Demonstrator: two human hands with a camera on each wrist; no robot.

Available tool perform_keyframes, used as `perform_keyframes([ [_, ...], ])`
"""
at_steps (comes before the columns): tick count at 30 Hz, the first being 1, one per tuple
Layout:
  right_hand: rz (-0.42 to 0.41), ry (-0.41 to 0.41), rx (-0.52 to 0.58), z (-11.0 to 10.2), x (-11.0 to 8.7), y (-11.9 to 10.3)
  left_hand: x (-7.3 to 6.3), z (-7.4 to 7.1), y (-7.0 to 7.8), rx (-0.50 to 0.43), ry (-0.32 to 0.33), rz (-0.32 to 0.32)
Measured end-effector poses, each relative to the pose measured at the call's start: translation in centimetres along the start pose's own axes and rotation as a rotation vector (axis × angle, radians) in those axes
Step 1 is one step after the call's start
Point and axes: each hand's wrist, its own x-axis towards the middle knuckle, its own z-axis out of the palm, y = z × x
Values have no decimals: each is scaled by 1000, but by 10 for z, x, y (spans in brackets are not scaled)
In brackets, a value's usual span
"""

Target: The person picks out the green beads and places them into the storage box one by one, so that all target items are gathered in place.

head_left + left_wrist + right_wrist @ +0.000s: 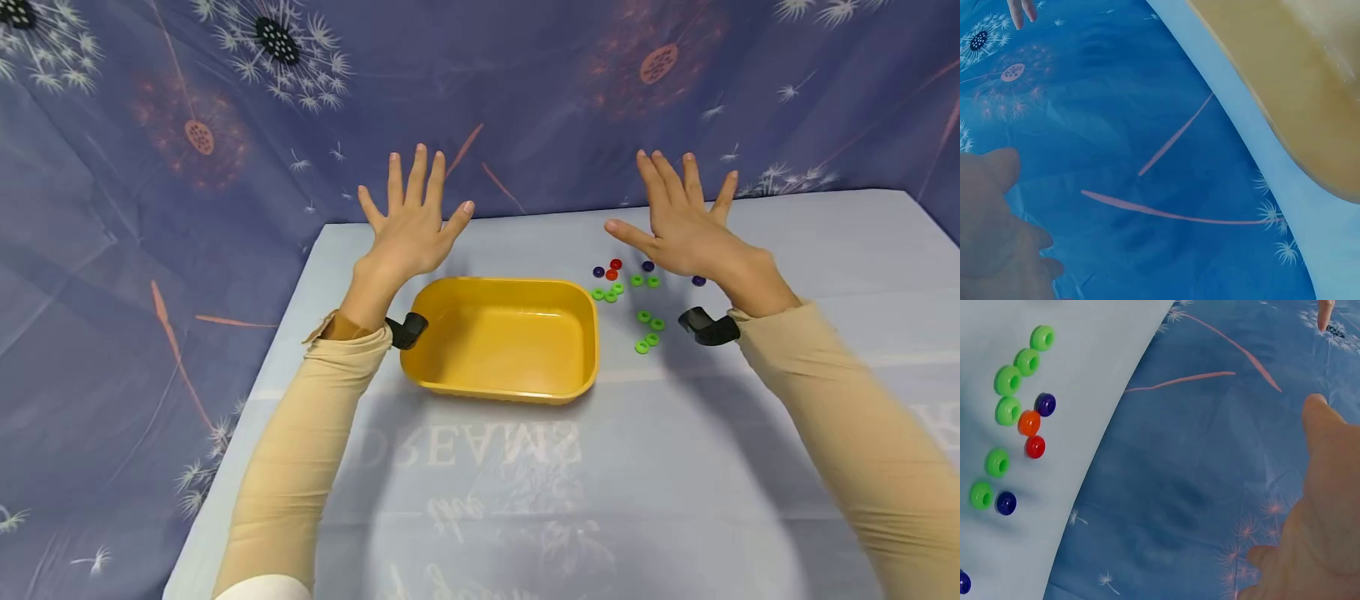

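Both hands are raised with fingers spread, holding nothing. The left hand (411,232) is above the back left corner of a yellow tray (501,392). My right hand (686,229) hovers over the table's back part, to the right of the tray, near scattered beads. Several green beads (643,317) lie right of the tray, some touching one another. Two reddish beads, one red (1035,447) and one orange (1029,423), sit beside a dark purple bead (1045,404). Other purple beads (648,266) lie close to the right hand. No beads show inside the tray.
The table (480,517) has a pale cloth with printed lettering. A blue cloth with dandelion prints (480,100) hangs behind the table and along its left side. A dark wrist strap mount (708,326) sits at the right wrist, another (407,331) at the left.
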Motion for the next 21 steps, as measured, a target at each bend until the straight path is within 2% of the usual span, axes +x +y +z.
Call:
perform_keyframes([
  [5, -22, 25, 47, 0, -1, -3, -4, -4, -5, -46, -12, 2],
  [7, -34, 40, 90, 1, -2, -3, -8, -6, -10, -105, -15, 21],
  [9, -43, 59, 142, 2, -5, -1, -13, -8, -18, -210, -26, 58],
  [12, -54, 86, 220, 6, -10, 6, -23, -6, -37, -465, -57, 101],
  [15, -70, 111, 296, 11, -15, 13, -38, 6, -64, -766, -79, 88],
  [18, -64, 127, 368, 16, -21, 20, -56, 30, -86, -1043, -58, 4],
  [21, -14, 127, 415, 20, -31, 25, -79, 58, -95, -1248, 3, -134],
])
